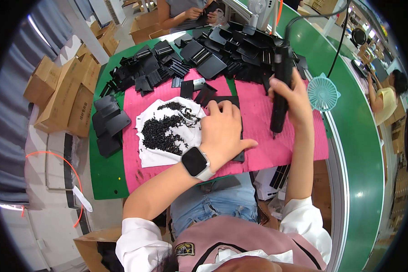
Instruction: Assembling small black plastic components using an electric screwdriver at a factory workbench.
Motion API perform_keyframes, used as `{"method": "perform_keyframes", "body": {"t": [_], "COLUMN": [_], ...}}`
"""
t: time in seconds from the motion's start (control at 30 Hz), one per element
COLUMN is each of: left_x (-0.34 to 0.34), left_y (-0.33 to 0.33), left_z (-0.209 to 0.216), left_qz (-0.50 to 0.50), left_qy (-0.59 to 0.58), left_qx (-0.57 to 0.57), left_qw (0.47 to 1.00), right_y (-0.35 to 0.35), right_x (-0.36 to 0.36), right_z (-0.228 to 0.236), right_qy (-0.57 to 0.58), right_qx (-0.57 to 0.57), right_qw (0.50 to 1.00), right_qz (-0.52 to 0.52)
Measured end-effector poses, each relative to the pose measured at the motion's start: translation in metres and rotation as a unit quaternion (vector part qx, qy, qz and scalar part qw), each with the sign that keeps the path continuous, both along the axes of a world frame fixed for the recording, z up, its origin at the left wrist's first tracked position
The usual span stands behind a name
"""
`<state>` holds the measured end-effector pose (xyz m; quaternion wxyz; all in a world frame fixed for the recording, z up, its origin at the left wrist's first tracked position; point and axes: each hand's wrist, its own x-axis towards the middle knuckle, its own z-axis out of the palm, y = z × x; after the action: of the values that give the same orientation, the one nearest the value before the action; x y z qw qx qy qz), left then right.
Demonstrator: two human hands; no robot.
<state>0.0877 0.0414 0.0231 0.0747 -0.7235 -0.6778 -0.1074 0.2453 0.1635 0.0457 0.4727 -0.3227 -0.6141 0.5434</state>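
My right hand (296,97) is closed round a black electric screwdriver (280,102), held nearly upright with its tip down over the pink mat (265,118). My left hand (221,133) lies over a black flat panel (233,100), thumb stretched out to the right and fingers slightly bent. The hand hides most of that panel, and what lies under its fingertips cannot be seen. Just left of this hand, a white cloth (146,156) carries a heap of small black screws (161,135). Beyond the fingers are another black piece (206,94) and a small silvery part (198,84).
Black plates and brackets (145,68) pile along the far side of the green table (105,179). More black plates (109,124) stack at the left edge. A teal fan cover (323,93) stands on the right, near a hanging black cable (339,50). Across the table, another person's hands (199,14) hold something dark.
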Motion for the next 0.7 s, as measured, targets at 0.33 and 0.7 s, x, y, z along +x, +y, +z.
{"method": "perform_keyframes", "body": {"t": [0.33,0.7], "left_x": [-0.058,-0.116], "left_y": [0.018,-0.010], "left_z": [0.025,0.005], "left_qz": [0.001,-0.022], "left_qy": [-0.300,-0.654], "left_qx": [-0.134,0.018], "left_qw": [0.945,0.756], "right_y": [-0.011,-0.073], "right_x": [-0.014,-0.075], "right_z": [-0.034,-0.007], "right_qy": [-0.438,-0.309], "right_qx": [0.377,0.623], "right_qw": [0.777,0.708], "right_qz": [-0.251,0.128]}}
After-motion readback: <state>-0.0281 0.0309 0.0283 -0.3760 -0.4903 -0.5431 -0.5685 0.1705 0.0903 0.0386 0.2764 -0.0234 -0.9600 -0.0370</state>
